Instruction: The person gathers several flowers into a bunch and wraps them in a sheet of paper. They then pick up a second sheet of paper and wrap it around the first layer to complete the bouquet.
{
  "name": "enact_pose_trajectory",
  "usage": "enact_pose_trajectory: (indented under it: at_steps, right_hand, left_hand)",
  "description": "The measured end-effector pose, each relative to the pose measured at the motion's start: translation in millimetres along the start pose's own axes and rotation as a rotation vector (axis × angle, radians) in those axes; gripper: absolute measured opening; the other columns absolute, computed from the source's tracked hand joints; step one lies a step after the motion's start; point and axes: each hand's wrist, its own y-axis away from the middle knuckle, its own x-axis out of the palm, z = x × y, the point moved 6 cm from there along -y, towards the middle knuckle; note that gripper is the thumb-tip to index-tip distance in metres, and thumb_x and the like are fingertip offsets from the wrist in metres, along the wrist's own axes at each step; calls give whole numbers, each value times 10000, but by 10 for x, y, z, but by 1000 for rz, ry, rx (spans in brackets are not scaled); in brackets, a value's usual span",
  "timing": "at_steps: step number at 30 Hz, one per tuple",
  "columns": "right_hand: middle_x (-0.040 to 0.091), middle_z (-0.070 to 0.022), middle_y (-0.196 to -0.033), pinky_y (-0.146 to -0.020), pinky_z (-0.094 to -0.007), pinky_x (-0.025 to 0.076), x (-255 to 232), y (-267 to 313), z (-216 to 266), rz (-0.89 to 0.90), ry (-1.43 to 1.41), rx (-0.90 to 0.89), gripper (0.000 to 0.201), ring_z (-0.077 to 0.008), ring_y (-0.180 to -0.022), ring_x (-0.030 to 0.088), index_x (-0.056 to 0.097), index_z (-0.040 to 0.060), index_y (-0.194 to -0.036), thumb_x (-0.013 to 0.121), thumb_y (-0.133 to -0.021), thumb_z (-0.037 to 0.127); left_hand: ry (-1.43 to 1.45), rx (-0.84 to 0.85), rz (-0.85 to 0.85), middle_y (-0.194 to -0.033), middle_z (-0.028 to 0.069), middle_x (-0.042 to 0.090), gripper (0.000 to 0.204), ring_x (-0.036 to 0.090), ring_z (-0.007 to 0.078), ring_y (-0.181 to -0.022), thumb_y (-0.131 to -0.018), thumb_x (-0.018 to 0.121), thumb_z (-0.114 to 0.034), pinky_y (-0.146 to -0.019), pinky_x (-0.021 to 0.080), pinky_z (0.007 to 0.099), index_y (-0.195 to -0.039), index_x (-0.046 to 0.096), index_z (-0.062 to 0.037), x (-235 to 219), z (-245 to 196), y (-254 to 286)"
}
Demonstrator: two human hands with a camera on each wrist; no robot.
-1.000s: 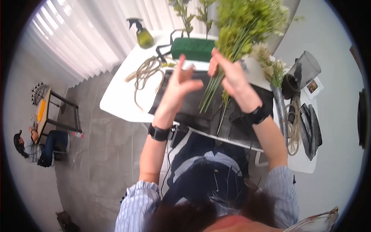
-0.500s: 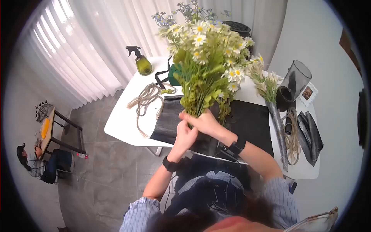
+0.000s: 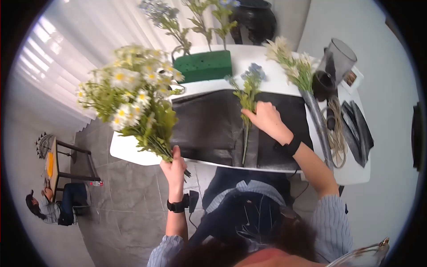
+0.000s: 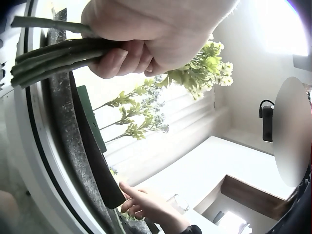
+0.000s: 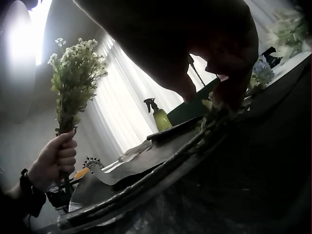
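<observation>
My left hand (image 3: 174, 168) grips a bunch of white daisies (image 3: 129, 95) by its stems, held up at the left over the table's front edge. In the left wrist view, the cut stem ends (image 4: 53, 58) stick out past the curled fingers. A sprig of blue flowers (image 3: 246, 133) lies on the black wrapping sheet (image 3: 200, 127). My right hand (image 3: 269, 122) is over its leafy stem, fingertips right at the leaves. The right wrist view shows a gap between that hand's thumb and fingers (image 5: 229, 92).
Behind the sheet stands a green foam block (image 3: 202, 66) with blue flower sprigs (image 3: 198, 22) upright in it. To the right are a wrapped bunch of pale flowers (image 3: 298, 71), a glass vase (image 3: 338, 58), coiled cord (image 3: 336, 133) and dark rolls (image 3: 356, 131). A person (image 3: 58, 207) sits far left.
The hands first reached towards the daisies, then both held them over the sheet. Now the left hand alone holds them off to the left; the right has moved to the blue sprig.
</observation>
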Motion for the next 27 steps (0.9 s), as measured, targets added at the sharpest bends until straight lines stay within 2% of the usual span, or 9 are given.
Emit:
enact_pose_trajectory:
  at_steps: [3, 5, 8, 11, 15, 19, 21, 23, 27]
  right_hand:
    - [607, -263, -752, -661, -444, 505, 254, -205, -21, 102, 8, -22, 477, -391, -781, 608, 610, -86, -758, 682, -698, 381]
    - [617, -225, -687, -598, -401, 517, 536, -376, -278, 71, -156, -102, 417, -335, -678, 636, 609, -73, -717, 689, -692, 336]
    - [605, -148, -580, -466, -329, 491, 308, -270, -240, 217, -390, 202, 334, -223, -508, 619, 592, -59, -714, 684, -716, 262]
    - [551, -39, -527, -327, -225, 350, 175, -154, -209, 197, -666, 263, 211, -80, -385, 504, 554, -13, -755, 667, -763, 165]
    - [583, -69, -567, -382, -222, 384, 5, 18, -76, -7, -688, 17, 213, -74, -427, 522, 520, -25, -837, 636, -801, 150]
    - [598, -60, -684, -402, -198, 367, -98, 118, 90, -47, -871, -54, 155, -44, -471, 492, 498, -12, -896, 591, -840, 99]
    - [596, -53, -729, -408, -187, 356, -229, 123, 253, -26, -970, -100, 140, -32, -486, 471, 493, -11, -928, 570, -853, 79]
    - [569, -26, -734, -427, -175, 351, -384, 143, 419, -39, -992, -97, 168, -26, -485, 448, 483, -20, -980, 555, -863, 77]
    - [547, -30, -779, -455, -172, 358, -473, 123, 566, -41, -1041, -188, 178, -27, -521, 451, 470, -19, -981, 554, -866, 89]
  left_hand:
    - [-22, 8, -43, -434, -42, 366, 295, 336, 42, -359, -871, 561, -146, -345, 257, 221, -625, 410, -86, -23, -15, 39]
    - [34, 0, -63, -439, -47, 336, 261, 299, 41, -347, -877, 545, -143, -338, 227, 222, -666, 403, -87, -92, 25, 43]
    - [72, -7, -91, -449, -63, 266, 209, 227, 38, -334, -888, 516, -129, -329, 166, 227, -735, 378, -94, -164, 37, 37]
    - [150, -30, -97, -439, -49, 336, 228, 297, 40, -342, -875, 559, -156, -334, 221, 223, -721, 420, -61, -247, 61, 22]
    - [187, -57, -54, -441, -49, 337, 233, 294, 40, -340, -874, 561, -155, -335, 209, 219, -718, 414, -62, -227, 85, 24]
    - [100, -77, -44, -465, -53, 373, 254, 326, 37, -350, -870, 570, -169, -340, 216, 221, -665, 445, -87, -103, 57, 3]
    - [-52, -74, 25, -448, -51, 328, 244, 295, 46, -340, -880, 536, -146, -334, 200, 224, -685, 397, -96, -41, 108, -33]
    - [4, -172, 110, -480, -65, 380, 238, 355, 33, -381, -866, 576, -184, -354, 233, 210, -682, 458, -91, 121, 63, -21]
    - [232, -285, 388, -481, -52, 246, 250, 227, 49, -364, -906, 492, -164, -355, 157, 230, -698, 368, -100, 488, -39, -7]
